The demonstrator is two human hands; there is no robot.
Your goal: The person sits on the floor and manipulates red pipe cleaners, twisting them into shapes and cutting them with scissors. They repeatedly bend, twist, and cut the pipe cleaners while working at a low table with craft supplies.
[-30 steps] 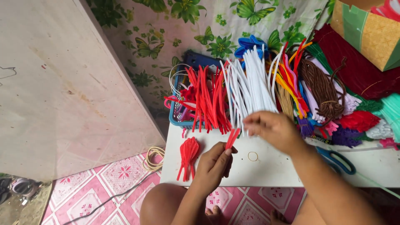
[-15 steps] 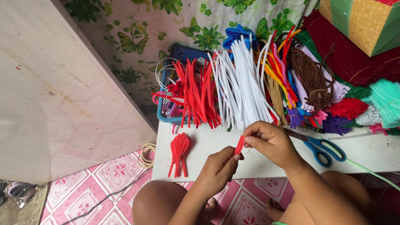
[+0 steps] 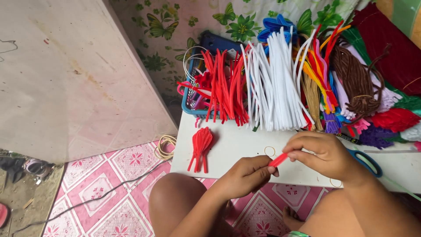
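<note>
A short red pipe cleaner piece [image 3: 279, 159] is pinched between both hands above the white table [image 3: 237, 145]. My left hand [image 3: 245, 175] grips its lower end, and my right hand [image 3: 326, 156] grips its upper end. To the left on the table lies a finished bundle of folded red pieces [image 3: 201, 145]. Behind the hands lie bunches of red pipe cleaners [image 3: 223, 85] and white pipe cleaners [image 3: 274, 83].
A blue basket [image 3: 195, 107] holds the red bunch. Multicoloured and brown pipe cleaners [image 3: 351, 83] fill the right side. Blue-handled scissors [image 3: 367, 160] lie by my right wrist. Rubber bands [image 3: 269, 151] rest on the table. A coiled cord [image 3: 165, 147] lies on the pink tiled floor.
Both hands have shifted slightly right along the table's front edge with the red piece still held between them. The camera view has tilted down and closer.
</note>
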